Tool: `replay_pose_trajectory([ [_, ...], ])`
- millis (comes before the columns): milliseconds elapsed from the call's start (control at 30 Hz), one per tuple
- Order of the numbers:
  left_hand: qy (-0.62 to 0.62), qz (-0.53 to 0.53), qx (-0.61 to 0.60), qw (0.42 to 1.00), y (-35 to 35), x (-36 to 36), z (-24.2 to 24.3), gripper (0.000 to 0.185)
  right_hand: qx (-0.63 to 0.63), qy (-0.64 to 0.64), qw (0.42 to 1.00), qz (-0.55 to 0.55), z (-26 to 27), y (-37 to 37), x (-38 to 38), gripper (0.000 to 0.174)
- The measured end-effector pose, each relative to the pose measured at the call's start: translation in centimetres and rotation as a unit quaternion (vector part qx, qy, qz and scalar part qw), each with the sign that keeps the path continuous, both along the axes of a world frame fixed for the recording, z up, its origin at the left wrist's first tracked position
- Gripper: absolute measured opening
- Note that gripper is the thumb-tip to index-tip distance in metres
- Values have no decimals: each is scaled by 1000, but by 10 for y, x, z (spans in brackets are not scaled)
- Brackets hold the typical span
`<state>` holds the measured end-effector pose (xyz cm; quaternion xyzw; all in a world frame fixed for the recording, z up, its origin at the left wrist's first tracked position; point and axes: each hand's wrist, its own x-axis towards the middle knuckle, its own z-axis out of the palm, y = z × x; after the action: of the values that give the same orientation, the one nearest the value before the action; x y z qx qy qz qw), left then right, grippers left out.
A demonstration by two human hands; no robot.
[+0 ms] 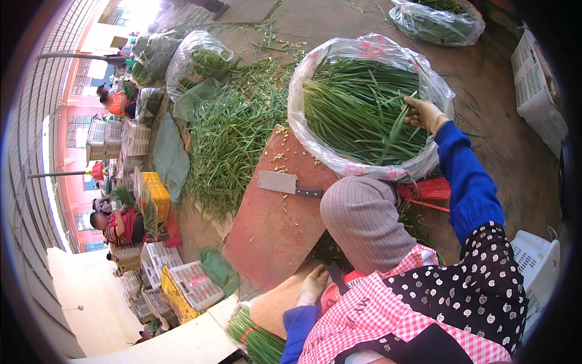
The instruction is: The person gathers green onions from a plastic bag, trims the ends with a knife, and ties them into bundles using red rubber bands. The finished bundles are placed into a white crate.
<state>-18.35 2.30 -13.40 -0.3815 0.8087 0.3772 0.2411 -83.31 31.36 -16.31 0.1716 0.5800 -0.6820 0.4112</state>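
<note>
My right hand [423, 113], in a pale glove, pinches a few long green leaves [399, 125] at the right side of a large clear plastic bag [373, 170]. The bag is rolled wide and packed with chive-like greens [354, 104]. My left hand [313, 284], also gloved, rests low by my lap, beside a tan textured surface [276, 300]; its fingers are bent and partly hidden. Between my hands is my knee in grey ribbed cloth [363, 218]. A cleaver [278, 182] with a black handle lies flat on a reddish board [268, 227], among small pale cut ends.
Loose green trimmings [232, 150] are heaped past the board. A bundle of greens [257, 336] with a red band lies at bottom left. White plastic crates [539, 91] stand at right. Another filled bag [436, 22] sits at the top. A person [120, 225] sits at left by a yellow crate [157, 191].
</note>
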Motion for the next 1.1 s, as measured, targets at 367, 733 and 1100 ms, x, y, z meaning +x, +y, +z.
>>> replay_pose_trajectory([
  [367, -18, 203, 263, 943, 15, -14, -12, 54, 422, 601, 579, 353, 143, -163, -4, 29],
  [733, -69, 235, 282, 928, 31, -52, 44, 59, 386, 547, 649, 360, 39, -293, -20, 104],
  [1100, -74, 273, 302, 910, 23, -26, -3, 48, 492, 460, 613, 412, 45, -345, -18, 109],
])
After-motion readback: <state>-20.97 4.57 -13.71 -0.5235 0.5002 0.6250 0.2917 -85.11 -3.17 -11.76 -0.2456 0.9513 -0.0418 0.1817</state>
